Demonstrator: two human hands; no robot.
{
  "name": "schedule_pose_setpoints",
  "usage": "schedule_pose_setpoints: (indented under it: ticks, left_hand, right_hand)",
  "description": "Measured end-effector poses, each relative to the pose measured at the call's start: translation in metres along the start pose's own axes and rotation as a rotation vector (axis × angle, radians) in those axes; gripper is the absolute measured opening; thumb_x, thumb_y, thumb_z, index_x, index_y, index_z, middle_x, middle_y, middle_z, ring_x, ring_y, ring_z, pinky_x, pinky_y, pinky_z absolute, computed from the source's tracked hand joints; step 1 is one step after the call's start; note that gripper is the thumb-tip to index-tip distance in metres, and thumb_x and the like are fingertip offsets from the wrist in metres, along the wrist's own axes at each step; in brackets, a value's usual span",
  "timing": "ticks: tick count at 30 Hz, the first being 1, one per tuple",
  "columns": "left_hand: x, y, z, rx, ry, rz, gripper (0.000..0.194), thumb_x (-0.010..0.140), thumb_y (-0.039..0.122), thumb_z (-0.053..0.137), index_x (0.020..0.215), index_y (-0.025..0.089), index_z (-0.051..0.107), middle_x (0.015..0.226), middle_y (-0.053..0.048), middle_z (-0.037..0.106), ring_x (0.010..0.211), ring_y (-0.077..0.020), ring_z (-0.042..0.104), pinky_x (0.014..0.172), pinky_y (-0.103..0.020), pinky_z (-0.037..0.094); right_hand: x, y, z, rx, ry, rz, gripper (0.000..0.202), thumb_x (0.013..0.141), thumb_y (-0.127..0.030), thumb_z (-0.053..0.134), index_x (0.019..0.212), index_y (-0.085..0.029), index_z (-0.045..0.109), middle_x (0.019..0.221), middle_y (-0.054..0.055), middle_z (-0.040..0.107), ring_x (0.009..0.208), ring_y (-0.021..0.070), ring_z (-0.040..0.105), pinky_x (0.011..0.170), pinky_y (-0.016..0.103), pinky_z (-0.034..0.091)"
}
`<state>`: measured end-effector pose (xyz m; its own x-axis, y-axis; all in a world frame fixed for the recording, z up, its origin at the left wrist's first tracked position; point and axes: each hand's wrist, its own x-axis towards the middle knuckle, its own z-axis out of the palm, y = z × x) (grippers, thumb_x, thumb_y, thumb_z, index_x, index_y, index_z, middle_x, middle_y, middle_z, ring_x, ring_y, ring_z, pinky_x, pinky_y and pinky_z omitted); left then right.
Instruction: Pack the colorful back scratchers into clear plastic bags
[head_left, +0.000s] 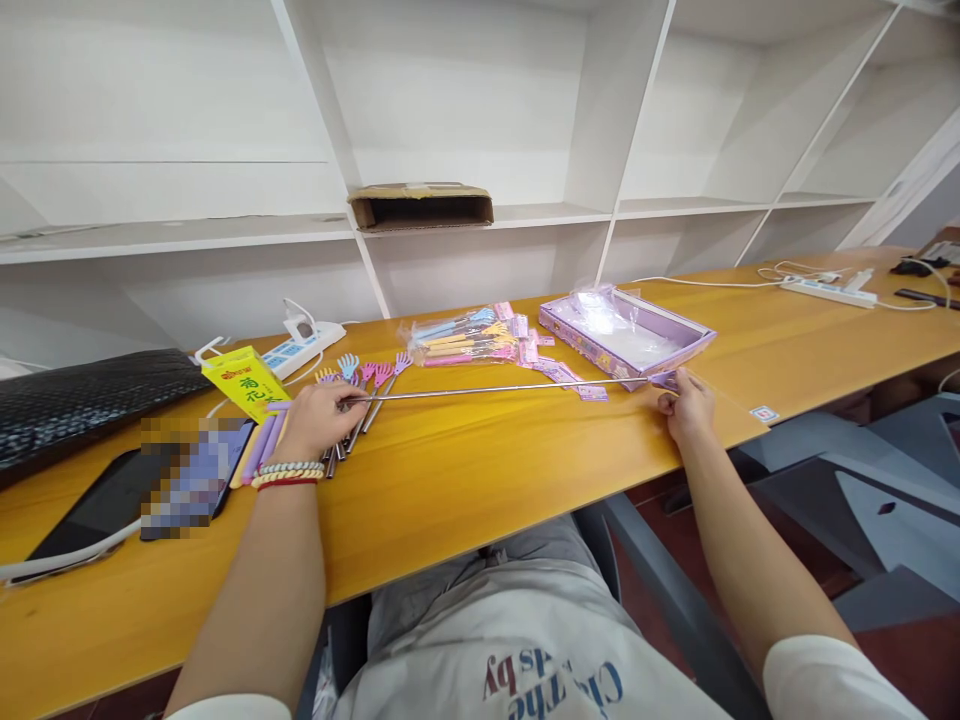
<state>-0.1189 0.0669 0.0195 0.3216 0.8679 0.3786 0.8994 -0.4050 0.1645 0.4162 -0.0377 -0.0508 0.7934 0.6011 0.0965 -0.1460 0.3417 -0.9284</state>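
A thin metal rod (495,387), drawn out long, stretches level above the table between my two hands. My left hand (319,415) is closed on its left end, over a bunch of hand-shaped scratchers (382,375) with metal stems. Pinched in my right hand (686,402) is the purple right end, beside the front corner of a purple tray box (637,340) holding clear plastic. Packaged scratchers (465,338) in blue, yellow and pink lie behind the rod. Purple cards (551,370) are spread near them.
A yellow carton (244,380), phones (97,500) and a power strip (311,348) are at the left. A cardboard box (420,207) rests on the white shelf (555,213). Another power strip (829,290) lies at the far right.
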Motion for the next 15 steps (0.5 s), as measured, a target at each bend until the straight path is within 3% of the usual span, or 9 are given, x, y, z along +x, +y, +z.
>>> schedule_pose_setpoints:
  ticks: [5, 10, 15]
  left_hand:
    - [0.0021, -0.0029, 0.0058, 0.010, 0.099, 0.047, 0.026, 0.071, 0.031, 0.050, 0.083, 0.020, 0.070, 0.089, -0.005, 0.068, 0.091, -0.0209, 0.059, 0.086, -0.029, 0.042]
    - [0.0028, -0.0025, 0.0097, 0.025, 0.141, 0.050, 0.015, 0.069, 0.027, 0.051, 0.071, 0.018, 0.064, 0.080, -0.006, 0.065, 0.084, -0.0208, 0.058, 0.081, -0.030, 0.043]
    - [0.0025, 0.0008, 0.0106, 0.039, 0.164, 0.037, 0.007, 0.067, 0.024, 0.052, 0.063, 0.019, 0.053, 0.074, -0.005, 0.061, 0.078, -0.0198, 0.057, 0.074, -0.029, 0.043]
  right_hand:
    - [0.0009, -0.0001, -0.0012, 0.077, -0.023, 0.073, 0.025, 0.069, -0.037, 0.063, 0.073, -0.013, 0.058, 0.055, -0.002, 0.058, 0.034, 0.0072, 0.047, 0.031, 0.020, 0.032]
    - [0.0029, 0.0034, -0.0003, 0.077, 0.074, 0.096, 0.021, 0.075, -0.029, 0.056, 0.065, -0.011, 0.057, 0.056, 0.002, 0.061, 0.040, 0.0093, 0.052, 0.038, 0.021, 0.041]
    - [0.0029, 0.0027, -0.0010, 0.043, -0.010, 0.123, 0.037, 0.082, -0.045, 0.049, 0.069, -0.012, 0.058, 0.058, 0.005, 0.063, 0.037, 0.0104, 0.051, 0.034, 0.023, 0.037]
